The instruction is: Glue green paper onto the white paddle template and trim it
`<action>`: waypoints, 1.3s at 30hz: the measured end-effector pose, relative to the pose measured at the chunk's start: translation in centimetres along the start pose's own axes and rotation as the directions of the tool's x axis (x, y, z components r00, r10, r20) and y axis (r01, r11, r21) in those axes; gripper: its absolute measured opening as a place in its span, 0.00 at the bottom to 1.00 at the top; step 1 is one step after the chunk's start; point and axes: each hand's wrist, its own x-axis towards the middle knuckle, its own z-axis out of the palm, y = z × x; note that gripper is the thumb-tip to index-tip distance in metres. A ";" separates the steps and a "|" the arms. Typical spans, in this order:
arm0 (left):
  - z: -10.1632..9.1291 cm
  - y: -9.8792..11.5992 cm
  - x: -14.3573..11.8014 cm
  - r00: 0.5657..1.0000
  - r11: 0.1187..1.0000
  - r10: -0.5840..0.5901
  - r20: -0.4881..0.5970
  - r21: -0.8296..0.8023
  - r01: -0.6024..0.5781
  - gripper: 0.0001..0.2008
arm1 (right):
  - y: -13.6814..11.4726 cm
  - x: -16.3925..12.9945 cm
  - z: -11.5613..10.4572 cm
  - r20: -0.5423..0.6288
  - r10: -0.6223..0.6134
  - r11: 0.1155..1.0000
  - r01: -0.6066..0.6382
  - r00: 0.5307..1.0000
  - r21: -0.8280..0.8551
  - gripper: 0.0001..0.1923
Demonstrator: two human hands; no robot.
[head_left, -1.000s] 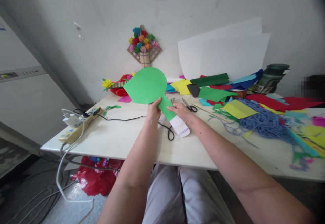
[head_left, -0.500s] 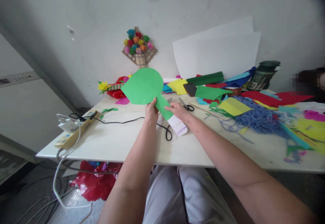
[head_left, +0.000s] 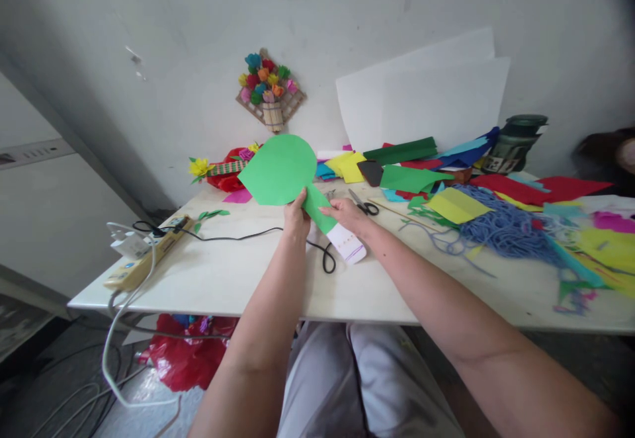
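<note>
your left hand (head_left: 296, 216) pinches the green paper cut-out with a round head and a narrow stem (head_left: 282, 170) where the head meets the stem, thumb on the near face. your right hand (head_left: 347, 213) grips the stem lower down, fingers closed on its edge, just above the stem's white end with faint purple lines (head_left: 348, 246). you hold the cut-out up over the white tabletop (head_left: 223, 272), tilted so the round head leans left and away from you. a black cable (head_left: 325, 258) loops on the table under your hands, and a pair of black-handled scissors (head_left: 364, 205) lies just beyond your right hand. further right sits a heap of blue yarn (head_left: 501, 229) among coloured paper scraps (red, yellow, green). a beige power strip (head_left: 143, 259) lies near the left edge.
</note>
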 end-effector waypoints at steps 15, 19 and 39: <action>-0.1 0.1 0.2 0.999 1.000 0.019 -0.050 -0.018 -0.020 0.13 | -0.2 -0.3 0.2 0.054 0.066 0.987 -0.073 0.996 0.143 0.13; 0.2 0.1 -0.2 1.000 1.000 0.012 0.012 -0.003 -0.012 0.11 | 0.1 0.0 0.0 0.025 0.062 0.988 -0.065 0.998 0.143 0.12; 0.6 -0.2 -0.7 0.997 0.999 -0.022 0.074 0.040 0.019 0.19 | -2.1 -0.8 -0.5 0.055 0.190 0.969 -0.196 0.980 0.147 0.11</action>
